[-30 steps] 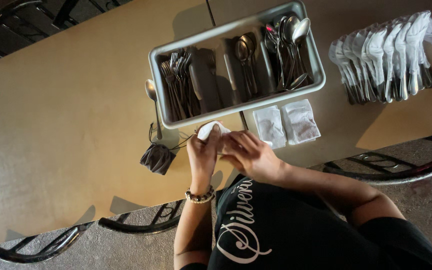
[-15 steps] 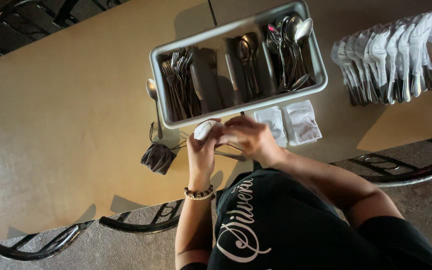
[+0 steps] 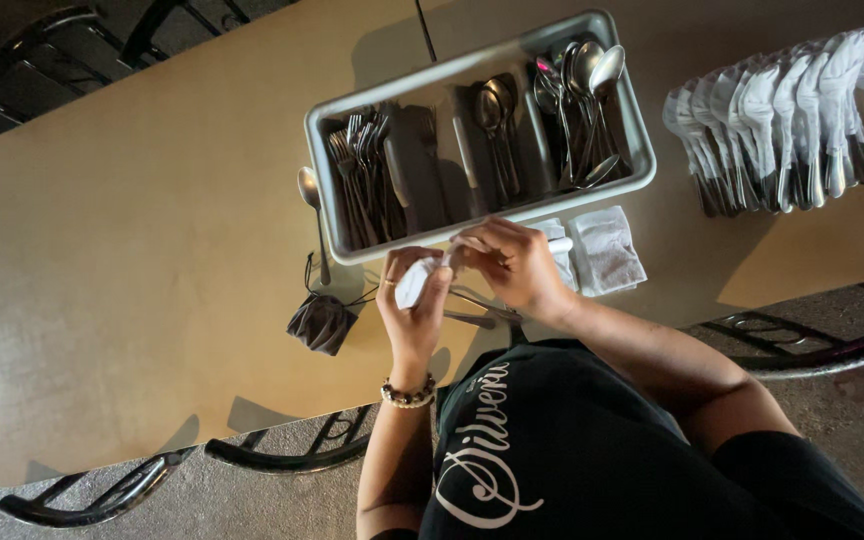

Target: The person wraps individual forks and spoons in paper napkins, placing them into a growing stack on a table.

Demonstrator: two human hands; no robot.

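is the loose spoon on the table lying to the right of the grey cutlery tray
No, the loose spoon lies on the table just off the left end of the grey cutlery tray, not its right.

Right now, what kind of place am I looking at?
Probably a restaurant or catering setup: a grey cutlery tray with forks and spoons, a row of napkin-wrapped cutlery rolls on the table, and both hands rolling another.

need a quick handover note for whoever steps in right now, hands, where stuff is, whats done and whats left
Left hand: gripping a white napkin by the table's near edge.
Right hand: pinching the same napkin's other end.
Grey cutlery tray: just beyond the hands, with forks, knives and spoons.
Done: row of wrapped cutlery bundles at far right.
Left: current roll unfinished; folded napkins beside the right hand; loose cutlery in the tray.
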